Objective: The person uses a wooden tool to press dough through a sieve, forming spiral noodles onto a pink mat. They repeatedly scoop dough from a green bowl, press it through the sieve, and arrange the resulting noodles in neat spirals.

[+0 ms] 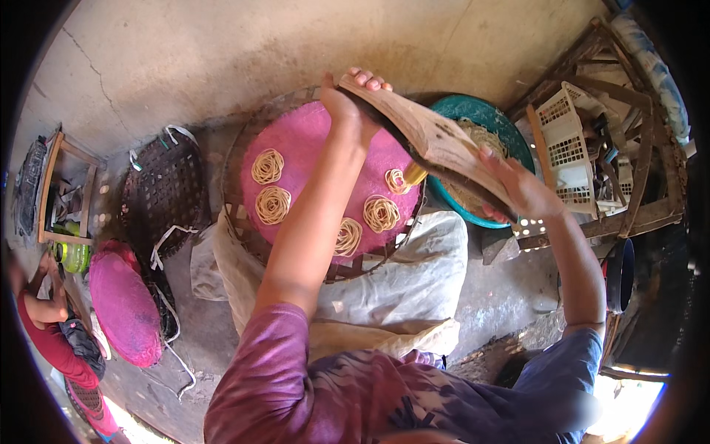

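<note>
A long, thick wooden press (438, 139) slants across the view, raised over a round pink mat (299, 148). My left hand (353, 103) grips its far left end, fingers curled over the edge. At its near right end, my right hand (525, 189) is wrapped around the wood. A yellow piece (415, 174) shows under the press, beside a small coil of strands (397, 182) on the mat. Several pale coils (381, 214) of strands lie on the mat. Part of the mat is hidden behind my left forearm.
A teal basin (460, 109) with pale dough-like stuff (481, 137) stands right of the mat. White sacking (421, 251) lies in front. Farther right are a white plastic crate (566, 140) and a wooden frame. At left are a dark woven tray (166, 177), another pink mat (124, 305) and another person (55, 325).
</note>
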Demonstrator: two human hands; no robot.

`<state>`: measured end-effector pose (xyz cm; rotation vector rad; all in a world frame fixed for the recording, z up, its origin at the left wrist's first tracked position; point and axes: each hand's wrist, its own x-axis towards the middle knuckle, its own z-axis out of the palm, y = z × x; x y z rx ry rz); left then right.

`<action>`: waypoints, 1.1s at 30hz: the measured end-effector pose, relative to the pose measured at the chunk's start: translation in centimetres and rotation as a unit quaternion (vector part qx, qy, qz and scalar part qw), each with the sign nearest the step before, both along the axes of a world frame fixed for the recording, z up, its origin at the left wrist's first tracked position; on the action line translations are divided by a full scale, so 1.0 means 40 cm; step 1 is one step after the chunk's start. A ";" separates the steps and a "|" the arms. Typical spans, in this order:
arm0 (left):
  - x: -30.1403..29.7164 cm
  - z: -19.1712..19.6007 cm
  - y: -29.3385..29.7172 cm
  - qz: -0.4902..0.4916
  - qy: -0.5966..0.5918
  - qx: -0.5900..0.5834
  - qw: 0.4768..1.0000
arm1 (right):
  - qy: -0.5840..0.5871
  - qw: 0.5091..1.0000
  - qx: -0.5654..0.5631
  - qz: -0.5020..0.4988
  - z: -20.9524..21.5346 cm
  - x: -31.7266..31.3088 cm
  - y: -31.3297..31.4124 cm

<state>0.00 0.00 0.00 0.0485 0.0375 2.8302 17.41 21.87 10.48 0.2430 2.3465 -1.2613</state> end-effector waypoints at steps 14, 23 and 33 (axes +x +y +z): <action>0.035 -0.034 0.027 0.017 0.012 -0.030 0.999 | -0.019 1.000 0.012 0.011 -0.041 0.030 0.008; -0.026 -0.128 0.007 -0.049 0.071 0.119 0.989 | -0.124 0.836 -0.530 -0.066 -0.289 -0.041 0.016; -0.045 -0.092 -0.045 0.013 0.092 0.192 0.977 | 0.017 0.982 -0.177 0.069 -0.365 -0.089 -0.025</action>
